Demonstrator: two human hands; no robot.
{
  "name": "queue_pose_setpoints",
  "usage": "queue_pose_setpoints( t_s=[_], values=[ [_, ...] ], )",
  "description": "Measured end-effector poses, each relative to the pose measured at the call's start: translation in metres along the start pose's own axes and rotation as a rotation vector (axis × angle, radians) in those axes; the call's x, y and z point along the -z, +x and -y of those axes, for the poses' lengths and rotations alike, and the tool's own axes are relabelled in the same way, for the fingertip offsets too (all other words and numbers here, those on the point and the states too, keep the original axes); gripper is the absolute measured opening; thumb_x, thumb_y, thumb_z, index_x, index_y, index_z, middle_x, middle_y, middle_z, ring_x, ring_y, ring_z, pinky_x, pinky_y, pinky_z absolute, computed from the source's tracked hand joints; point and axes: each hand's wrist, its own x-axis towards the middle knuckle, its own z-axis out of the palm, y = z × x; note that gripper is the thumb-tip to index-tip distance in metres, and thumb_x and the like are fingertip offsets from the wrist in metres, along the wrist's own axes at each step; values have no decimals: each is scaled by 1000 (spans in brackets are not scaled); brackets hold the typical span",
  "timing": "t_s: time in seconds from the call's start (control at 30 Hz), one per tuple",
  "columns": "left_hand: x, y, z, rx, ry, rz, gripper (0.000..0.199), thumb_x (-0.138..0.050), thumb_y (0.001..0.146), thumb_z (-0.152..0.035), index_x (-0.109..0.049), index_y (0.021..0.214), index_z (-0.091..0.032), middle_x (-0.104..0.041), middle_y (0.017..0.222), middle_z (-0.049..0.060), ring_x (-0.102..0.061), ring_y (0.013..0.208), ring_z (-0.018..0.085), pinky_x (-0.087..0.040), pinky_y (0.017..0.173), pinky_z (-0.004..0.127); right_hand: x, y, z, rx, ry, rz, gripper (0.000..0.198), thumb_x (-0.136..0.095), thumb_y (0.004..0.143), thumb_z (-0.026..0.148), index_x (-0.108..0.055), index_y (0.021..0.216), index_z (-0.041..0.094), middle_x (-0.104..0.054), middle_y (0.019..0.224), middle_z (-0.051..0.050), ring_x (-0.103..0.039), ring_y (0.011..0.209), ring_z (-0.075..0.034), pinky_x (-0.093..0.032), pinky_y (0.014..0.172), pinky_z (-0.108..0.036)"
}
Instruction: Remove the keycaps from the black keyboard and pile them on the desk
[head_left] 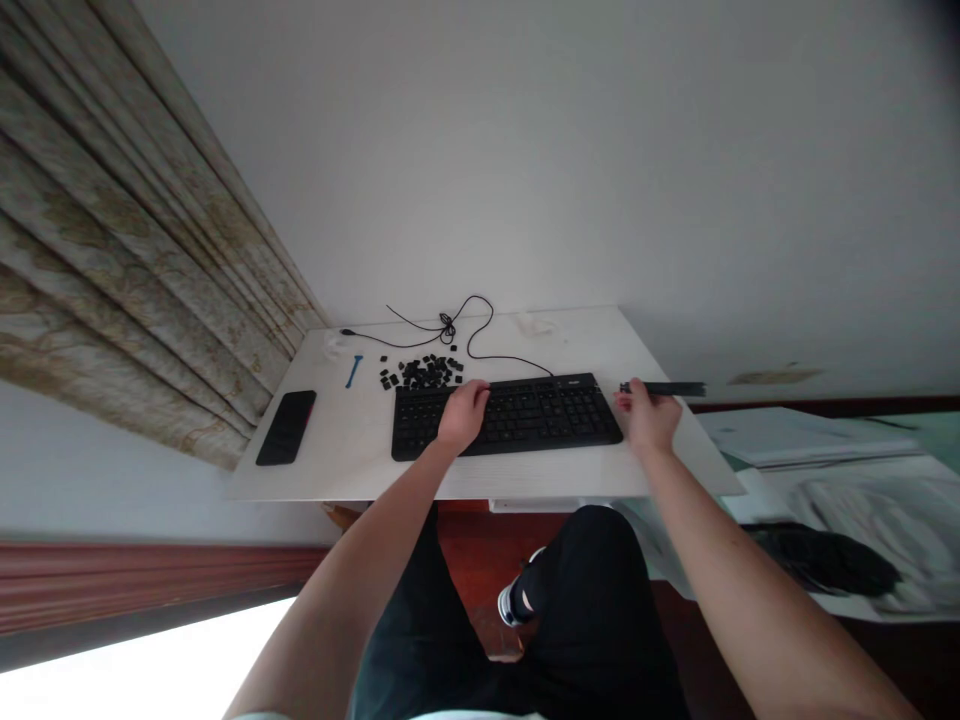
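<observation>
A black keyboard lies on the white table, its cable running off the back edge. My left hand rests on its upper left part, with curled fingers gripping at the back edge. Just off the keyboard's right end, my right hand is closed around a long, flat black tool, which points to the right; its exact kind is unclear. Behind the keyboard's left half lies a pile of loose black keycaps, several of them scattered around it. A small blue tool is left of the pile.
The black cable is bundled near the wall. A dark phone lies at the left on the table. Crumpled clear plastic sits at the back. Curtains hang to the left; a lower surface with a black bag is at right.
</observation>
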Motion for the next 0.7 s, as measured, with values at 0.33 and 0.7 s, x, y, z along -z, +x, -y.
queue_pose_setpoints(
  t_s=[0.33,0.7],
  values=[
    [37,61,22,86,378,96,23,-52,97,-24,-75,98,-20,-71,106,9,-62,106,24,-47,94,36,0,-4,13,8,-97,6,44,-63,81,56,-69,69,14,-71,63,-11,-68,58,-25,-56,64,-39],
    [-15,14,-29,-81,191,42,27,-52,92,-11,-70,109,-21,-67,113,7,-61,111,22,-47,100,38,1,-3,13,-9,-130,14,44,-63,81,56,-70,70,14,-72,65,-12,-69,62,-26,-56,68,-40]
  ],
)
